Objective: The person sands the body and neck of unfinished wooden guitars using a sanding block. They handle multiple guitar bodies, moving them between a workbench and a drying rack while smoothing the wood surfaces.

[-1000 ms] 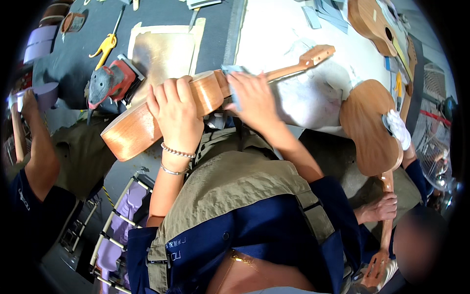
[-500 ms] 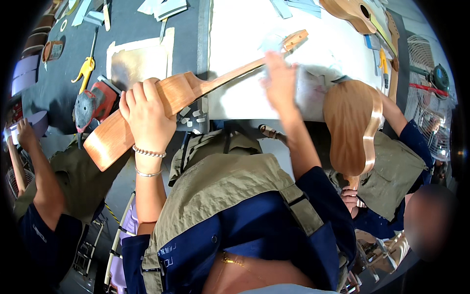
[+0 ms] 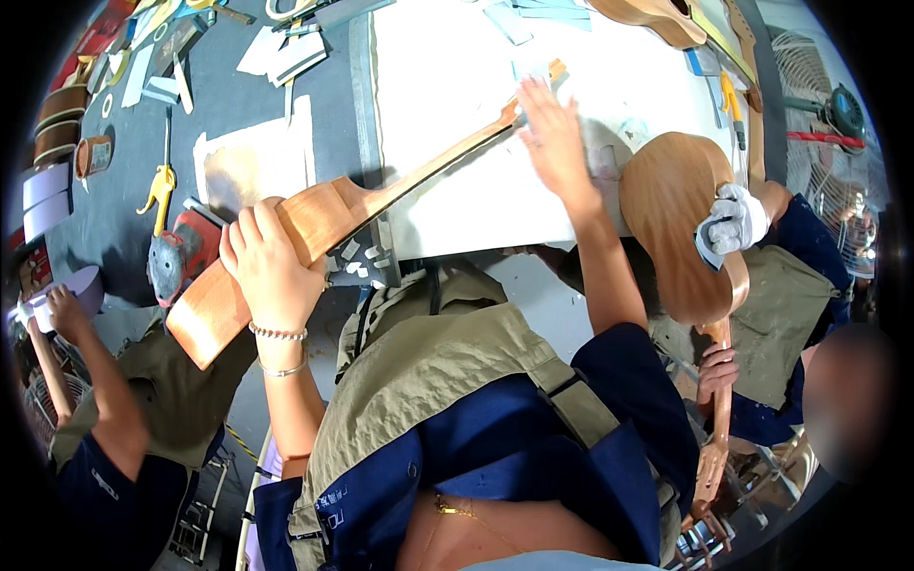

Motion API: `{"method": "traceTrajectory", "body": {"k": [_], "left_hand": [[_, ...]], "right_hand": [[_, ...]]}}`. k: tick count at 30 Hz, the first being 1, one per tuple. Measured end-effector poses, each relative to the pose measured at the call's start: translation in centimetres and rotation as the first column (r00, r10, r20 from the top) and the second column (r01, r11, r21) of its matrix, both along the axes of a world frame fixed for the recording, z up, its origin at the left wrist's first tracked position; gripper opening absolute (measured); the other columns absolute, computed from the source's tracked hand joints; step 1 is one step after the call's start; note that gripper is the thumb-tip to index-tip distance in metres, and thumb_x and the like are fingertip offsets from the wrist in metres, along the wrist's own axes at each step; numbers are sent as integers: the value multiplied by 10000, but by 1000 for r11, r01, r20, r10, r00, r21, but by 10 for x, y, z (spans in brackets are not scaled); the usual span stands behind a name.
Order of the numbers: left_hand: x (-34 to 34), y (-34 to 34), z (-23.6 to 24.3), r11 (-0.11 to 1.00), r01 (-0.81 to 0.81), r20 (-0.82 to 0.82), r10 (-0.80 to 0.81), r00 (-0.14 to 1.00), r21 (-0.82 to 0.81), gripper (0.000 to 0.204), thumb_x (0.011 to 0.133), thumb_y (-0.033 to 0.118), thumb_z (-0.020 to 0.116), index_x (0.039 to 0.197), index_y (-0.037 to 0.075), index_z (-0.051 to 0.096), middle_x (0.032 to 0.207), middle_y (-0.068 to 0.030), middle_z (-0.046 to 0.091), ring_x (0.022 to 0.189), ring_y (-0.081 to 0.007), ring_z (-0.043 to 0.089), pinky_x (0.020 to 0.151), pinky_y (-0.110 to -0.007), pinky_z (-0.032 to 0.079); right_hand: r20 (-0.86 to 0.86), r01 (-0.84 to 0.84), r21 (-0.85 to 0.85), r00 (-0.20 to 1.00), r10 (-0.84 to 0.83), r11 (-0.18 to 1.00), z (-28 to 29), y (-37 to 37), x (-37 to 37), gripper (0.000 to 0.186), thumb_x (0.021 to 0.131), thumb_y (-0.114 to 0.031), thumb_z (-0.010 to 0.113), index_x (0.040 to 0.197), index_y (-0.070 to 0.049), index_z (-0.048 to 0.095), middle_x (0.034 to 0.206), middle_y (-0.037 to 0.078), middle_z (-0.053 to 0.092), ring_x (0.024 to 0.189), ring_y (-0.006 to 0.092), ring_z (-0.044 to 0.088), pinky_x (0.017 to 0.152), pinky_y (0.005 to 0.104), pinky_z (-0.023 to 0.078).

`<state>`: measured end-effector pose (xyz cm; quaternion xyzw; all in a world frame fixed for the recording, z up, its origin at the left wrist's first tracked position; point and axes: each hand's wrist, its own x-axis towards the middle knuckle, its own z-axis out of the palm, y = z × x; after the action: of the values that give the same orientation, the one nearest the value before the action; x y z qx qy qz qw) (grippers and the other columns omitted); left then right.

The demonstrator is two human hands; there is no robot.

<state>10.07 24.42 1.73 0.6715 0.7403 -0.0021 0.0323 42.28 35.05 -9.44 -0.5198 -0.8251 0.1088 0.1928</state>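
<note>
A brown wooden ukulele (image 3: 328, 217) is held slantwise over the near edge of a dark-grey and white surface (image 3: 428, 86), its neck extended across the white part. The body is clasped by the left hand (image 3: 271, 259), fingers curled over it; at the headstock, the right hand (image 3: 555, 141) is stretched out with straight fingers, and whether anything is pinched beneath cannot be told. A red-and-grey power tool (image 3: 179, 257) is seen close beside the body, below a yellow-handled air gun (image 3: 160, 186). At right, a second wooden ukulele (image 3: 666, 205) is steadied by a co-worker, a pale-blue sheet (image 3: 708, 246) held against it by a white-gloved hand (image 3: 738, 219).
</note>
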Motion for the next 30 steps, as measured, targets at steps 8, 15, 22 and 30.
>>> {"method": "traceTrajectory", "body": {"k": [8, 15, 22, 30], "left_hand": [[7, -8, 0, 998, -48, -34, 47, 998, -30, 646, 537, 138, 774, 1099, 70, 460, 1007, -104, 468, 1027, -307, 450, 987, -447, 275], [23, -15, -2, 966, 17, -58, -2, 998, 257, 474, 615, 101, 670, 1065, 99, 518, 984, -75, 518, 998, -287, 491, 928, -416, 331], [69, -80, -45, 949, 127, -52, -117, 992, 287, 531, 608, 109, 591, 1138, 132, 566, 1139, -71, 530, 983, -258, 509, 914, -409, 357], [68, -80, -84, 995, -8, -182, 25, 983, 96, 560, 861, 135, 496, 1372, 306, 341, 1415, -251, 261, 1278, -483, 262, 870, -699, 286]], "right_hand": [[-38, 8, -34, 999, -9, 999, -15, -5, -7, 488, 921, -264, 382, 1388, -132, 329, 1470, 37, 251, 1370, 250, 172, 1071, 546, 37], [-13, 392, 145, 919, -394, 909, -14, 67, 56, 526, 946, -371, 342, 1380, -76, 313, 1436, 95, 302, 1348, 250, 228, 1091, 511, 15], [259, 160, 201, 943, -210, 966, -17, 45, 35, 554, 909, -359, 449, 1361, -58, 341, 1423, 94, 327, 1343, 233, 240, 1076, 545, 55], [380, -98, 140, 924, 38, 985, -36, -6, -2, 594, 835, -360, 560, 1326, -70, 394, 1387, 67, 379, 1311, 189, 298, 1042, 539, 190]]}}
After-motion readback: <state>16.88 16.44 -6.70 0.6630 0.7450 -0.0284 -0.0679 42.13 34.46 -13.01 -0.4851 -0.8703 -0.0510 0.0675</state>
